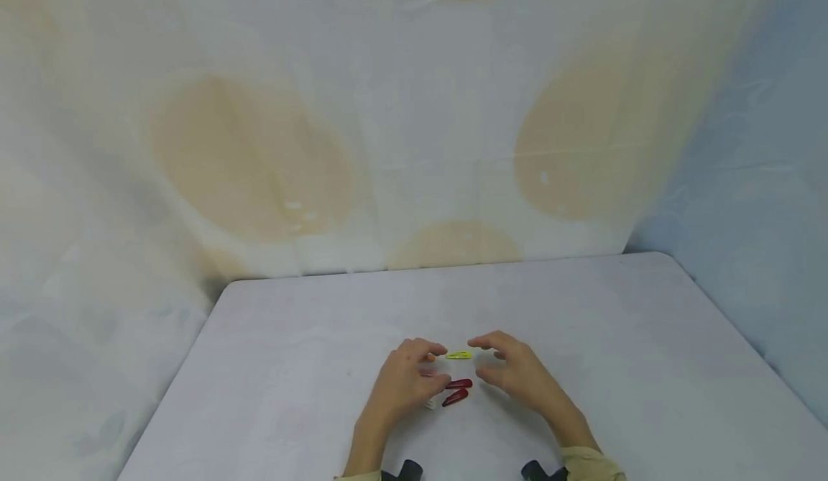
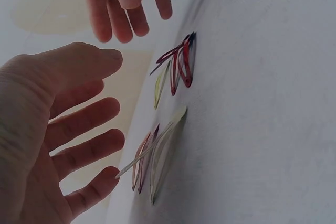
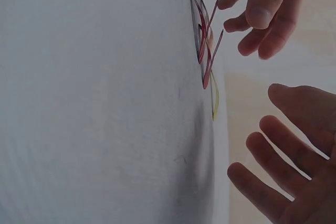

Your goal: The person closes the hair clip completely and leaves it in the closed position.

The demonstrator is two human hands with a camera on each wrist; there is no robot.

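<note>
While both hands [image 1: 466, 377] hover open, hair clips [image 1: 456, 392] lie seemingly loose beneath.

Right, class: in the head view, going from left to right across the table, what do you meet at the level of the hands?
Left hand → yellow hair clip, lying between the hands → right hand. The red clips sit nearer, partly beside the left hand, so they are left out.

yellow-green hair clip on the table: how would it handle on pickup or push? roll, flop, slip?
The yellow-green hair clip lies flat on the table between the left hand and right hand, so it probably slides, not rolls. It looks thin and small, so likely light and stiff. Its low profile may make pinching fiddly.
</note>
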